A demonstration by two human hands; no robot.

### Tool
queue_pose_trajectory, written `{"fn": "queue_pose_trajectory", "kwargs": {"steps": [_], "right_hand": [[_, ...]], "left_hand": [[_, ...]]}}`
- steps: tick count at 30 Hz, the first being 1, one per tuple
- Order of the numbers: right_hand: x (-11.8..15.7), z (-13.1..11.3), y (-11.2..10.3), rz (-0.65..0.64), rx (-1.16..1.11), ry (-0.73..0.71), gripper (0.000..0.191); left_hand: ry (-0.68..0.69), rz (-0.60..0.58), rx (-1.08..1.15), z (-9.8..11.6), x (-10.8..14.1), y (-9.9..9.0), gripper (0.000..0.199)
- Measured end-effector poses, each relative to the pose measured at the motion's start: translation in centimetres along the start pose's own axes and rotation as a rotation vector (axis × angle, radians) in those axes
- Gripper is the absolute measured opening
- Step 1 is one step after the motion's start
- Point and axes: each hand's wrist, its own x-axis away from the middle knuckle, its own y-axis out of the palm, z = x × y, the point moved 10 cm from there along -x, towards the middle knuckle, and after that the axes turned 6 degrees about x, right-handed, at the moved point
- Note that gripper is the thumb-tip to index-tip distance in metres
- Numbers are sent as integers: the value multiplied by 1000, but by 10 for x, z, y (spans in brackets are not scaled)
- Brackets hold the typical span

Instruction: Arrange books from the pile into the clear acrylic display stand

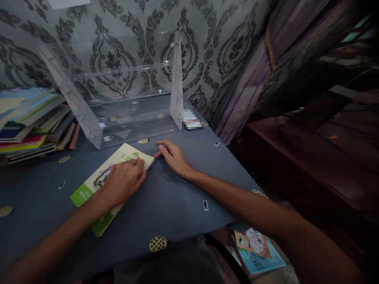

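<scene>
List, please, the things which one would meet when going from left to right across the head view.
Stack of books, green-and-cream book under the left hand, right hand, purple curtain, dark red furniture.

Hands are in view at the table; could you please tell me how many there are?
2: the left hand lies on the green-and-cream book, and the right hand is at the table, beside that book's corner. No others show.
</scene>
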Motion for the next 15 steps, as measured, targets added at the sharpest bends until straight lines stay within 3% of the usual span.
{"fn": "queue_pose_trajectory", "kwargs": {"steps": [10, 15], "right_hand": [[2, -1, -6, 40, -32, -5, 28], [7, -13, -14, 97, -57, -77, 29]], "left_hand": [[21, 13, 15, 1, 0, -2, 27], [17, 0, 9, 1, 1, -2, 25]]}}
